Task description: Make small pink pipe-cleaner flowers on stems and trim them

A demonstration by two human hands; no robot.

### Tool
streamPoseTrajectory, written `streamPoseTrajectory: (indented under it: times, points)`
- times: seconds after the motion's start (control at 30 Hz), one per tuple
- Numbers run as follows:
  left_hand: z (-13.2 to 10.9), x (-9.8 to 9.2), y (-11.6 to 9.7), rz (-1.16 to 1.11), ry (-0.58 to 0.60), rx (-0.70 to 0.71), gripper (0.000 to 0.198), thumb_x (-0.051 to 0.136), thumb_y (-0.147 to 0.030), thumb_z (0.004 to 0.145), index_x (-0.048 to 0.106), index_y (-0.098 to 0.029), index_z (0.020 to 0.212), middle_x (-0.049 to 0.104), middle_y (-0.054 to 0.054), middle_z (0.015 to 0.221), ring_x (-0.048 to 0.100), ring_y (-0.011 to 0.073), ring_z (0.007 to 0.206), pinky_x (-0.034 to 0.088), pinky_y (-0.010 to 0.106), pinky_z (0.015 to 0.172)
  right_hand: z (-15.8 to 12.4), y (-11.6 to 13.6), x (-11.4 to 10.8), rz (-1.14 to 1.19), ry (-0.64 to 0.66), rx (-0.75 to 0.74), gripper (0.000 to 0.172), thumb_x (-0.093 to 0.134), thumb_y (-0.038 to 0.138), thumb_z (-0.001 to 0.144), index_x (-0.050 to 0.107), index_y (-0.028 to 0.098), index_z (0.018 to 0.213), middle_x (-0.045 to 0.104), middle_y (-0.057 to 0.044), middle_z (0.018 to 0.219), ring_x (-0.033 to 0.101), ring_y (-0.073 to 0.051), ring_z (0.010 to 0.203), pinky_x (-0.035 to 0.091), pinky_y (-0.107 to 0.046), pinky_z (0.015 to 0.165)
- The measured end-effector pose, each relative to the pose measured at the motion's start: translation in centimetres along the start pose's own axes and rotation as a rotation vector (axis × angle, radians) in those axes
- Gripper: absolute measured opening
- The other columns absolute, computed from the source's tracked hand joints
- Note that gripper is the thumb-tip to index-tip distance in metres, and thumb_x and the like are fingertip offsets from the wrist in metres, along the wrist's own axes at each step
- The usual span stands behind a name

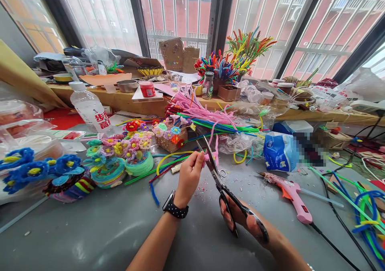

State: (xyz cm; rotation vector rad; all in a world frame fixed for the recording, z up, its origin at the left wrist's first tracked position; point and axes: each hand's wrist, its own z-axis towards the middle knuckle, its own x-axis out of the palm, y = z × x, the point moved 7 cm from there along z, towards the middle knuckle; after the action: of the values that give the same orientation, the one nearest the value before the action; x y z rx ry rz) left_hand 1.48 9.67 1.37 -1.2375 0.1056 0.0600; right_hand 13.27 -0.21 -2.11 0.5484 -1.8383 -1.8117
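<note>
My left hand (pixel 190 176), with a dark watch on its wrist, is closed in a pinch over the middle of the table. Its thumb and fingertips grip a pink pipe cleaner (pixel 215 152), part of which sticks up behind the blades. In my right hand (pixel 239 219) is a pair of black-handled scissors (pixel 217 178), fingers and thumb through the loops. The blades are spread a little and point away from me, close to my left fingertips. Whether they touch the pipe cleaner I cannot tell. A bundle of pink pipe cleaners (pixel 198 108) lies beyond my hands.
A pink glue gun (pixel 290 194) with its cord lies right, near a blue tissue pack (pixel 278 151). Pipe-cleaner flower baskets (pixel 140 164) and a plastic bottle (pixel 90 108) stand left. Small scraps dot the grey table (pixel 99 231). Coiled pipe cleaners (pixel 368 206) lie far right.
</note>
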Motion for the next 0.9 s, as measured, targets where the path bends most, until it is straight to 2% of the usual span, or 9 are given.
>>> streamPoseTrajectory:
  times: [0.27,0.37,0.53,0.9]
  points:
    - [-0.1,0.0,-1.0,0.129,0.008,0.023,0.035,0.039,-0.041,0.080,0.037,-0.017,0.055,0.032,-0.004,0.052,0.028,0.0075,0.047,0.025,0.020,0.043,-0.3,-0.4,-0.4,-0.064,-0.034,0.027,0.064,0.038,0.076,0.059,0.041,0.018,0.087,0.035,-0.001,0.074,0.029,-0.012,0.062,0.030,-0.023,0.056]
    - [-0.1,0.3,-0.7,0.106,0.043,0.006,0.034,0.039,-0.042,0.080,0.040,-0.017,0.056,0.034,-0.005,0.051,0.029,0.0072,0.046,0.025,0.020,0.043,-0.3,-0.5,-0.5,-0.123,-0.043,0.070,0.064,0.039,0.076,0.058,0.041,0.018,0.085,0.036,0.000,0.073,0.029,-0.011,0.061,0.029,-0.023,0.054]
    - [0.0,0.6,0.1,0.074,0.075,-0.031,0.035,0.039,-0.044,0.079,0.041,-0.017,0.057,0.035,-0.005,0.051,0.029,0.0067,0.044,0.025,0.020,0.042,-0.3,-0.2,-0.6,-0.144,-0.068,0.057,0.063,0.038,0.076,0.059,0.040,0.018,0.084,0.036,0.000,0.072,0.029,-0.010,0.060,0.029,-0.022,0.054]
    - [0.1,0.7,0.5,0.065,0.023,-0.070,0.037,0.038,-0.045,0.079,0.034,-0.018,0.055,0.029,-0.005,0.052,0.027,0.0073,0.046,0.022,0.022,0.044,0.1,-0.6,-0.4,-0.151,-0.109,0.048,0.054,0.035,0.070,0.068,0.038,0.017,0.080,0.032,0.002,0.068,0.029,-0.009,0.057,0.028,-0.021,0.051]
